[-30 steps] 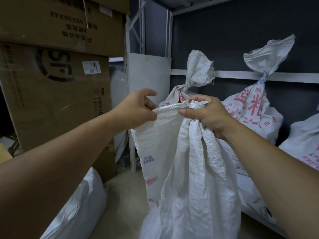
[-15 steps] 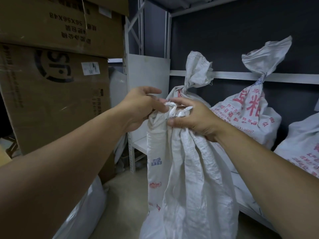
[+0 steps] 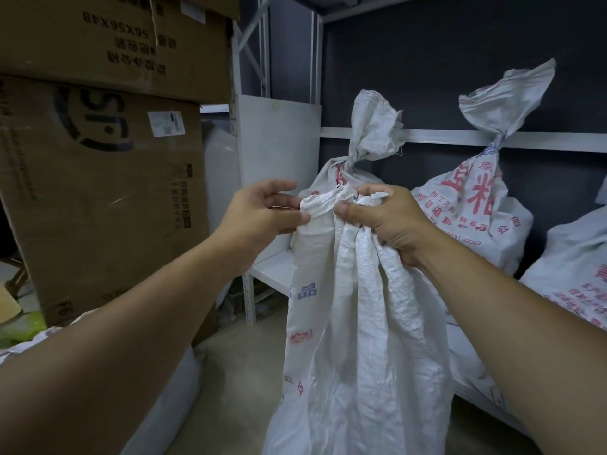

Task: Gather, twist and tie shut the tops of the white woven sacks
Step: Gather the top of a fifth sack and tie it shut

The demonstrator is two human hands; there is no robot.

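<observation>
- Before the white shelving (image 3: 427, 136), standing the untied sack (image 3: 361, 339) upright on the floor, mouth drawn up between both hands.
- Clamping the right hand (image 3: 384, 221) round the bunched mouth, fingers curled tight on the pleated fabric just below the rim.
- Pinching the last loose fold at the left edge of the mouth with the left hand (image 3: 262, 211), thumb against the weave; working with both hands close together, only a strip of fabric between them.
- Judging the step in hand as gathering, nearing its end: feeding the final fold into the right-hand bunch. Finding no twist in the neck yet, and no cord in either hand.
- Expecting the next move: passing the left fold fully into the right grip, then turning the bunch while steadying the body below; calling for a firm hold against stiff weave likely springing open on release.
- Noting one tied sack (image 3: 371, 126) directly behind the work and a second tied sack (image 3: 476, 205) to its right, both sitting on the shelf, necks twisted, tufts standing up.
- Noting cardboard boxes (image 3: 98, 192) stacked at the left, well apart.
</observation>
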